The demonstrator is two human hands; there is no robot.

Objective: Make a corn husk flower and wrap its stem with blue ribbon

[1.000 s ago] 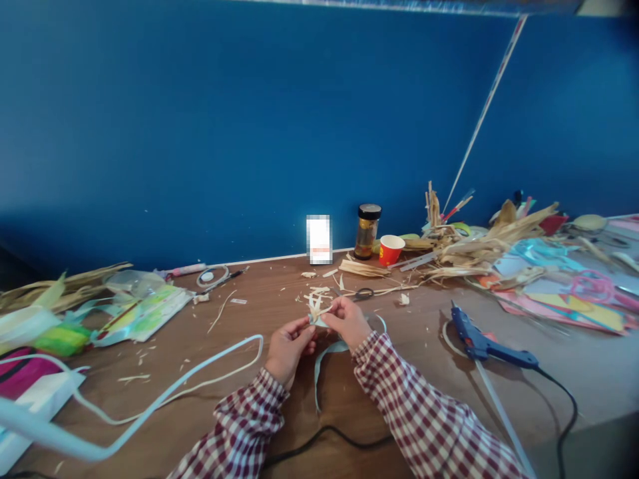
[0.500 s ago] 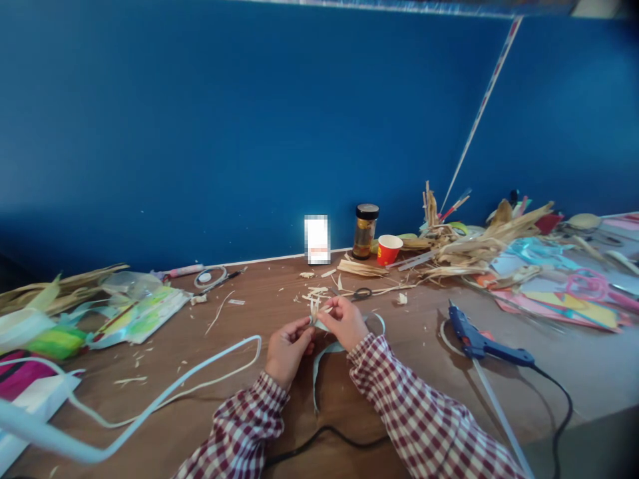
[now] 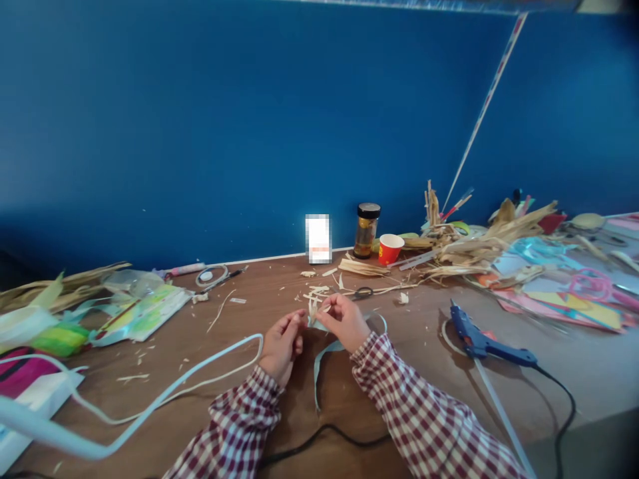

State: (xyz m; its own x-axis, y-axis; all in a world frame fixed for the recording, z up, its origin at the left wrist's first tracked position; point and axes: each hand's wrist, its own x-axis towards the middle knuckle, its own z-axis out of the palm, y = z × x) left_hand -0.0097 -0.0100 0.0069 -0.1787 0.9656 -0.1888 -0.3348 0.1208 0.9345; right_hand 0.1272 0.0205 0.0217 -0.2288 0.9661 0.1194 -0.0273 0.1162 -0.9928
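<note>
Forearms angle inward over the tabletop (image 3: pixel 170 332). The left hand (image 3: pixel 280 344) curls, thumb near forefinger; I cannot tell whether it grips anything. The right hand (image 3: pixel 348 324) pinches a pale husk piece (image 3: pixel 313 313) between both hands. Rightward lies a blue glue gun (image 3: pixel 479 344); beyond, scissors (image 3: pixel 363 293), then a red cup (image 3: pixel 390 251), its yellow print illegible.

- Right hand (image 3: pixel 347 324) pinches a pale strip bundle (image 3: pixel 313 313); left hand (image 3: pixel 281 346) curls just beside it.
- Blue glue gun (image 3: pixel 482 342) lies on the tabletop (image 3: pixel 414 372).
- Red cup (image 3: pixel 391 253) stands beside a lidded jar (image 3: pixel 366 234).
</note>
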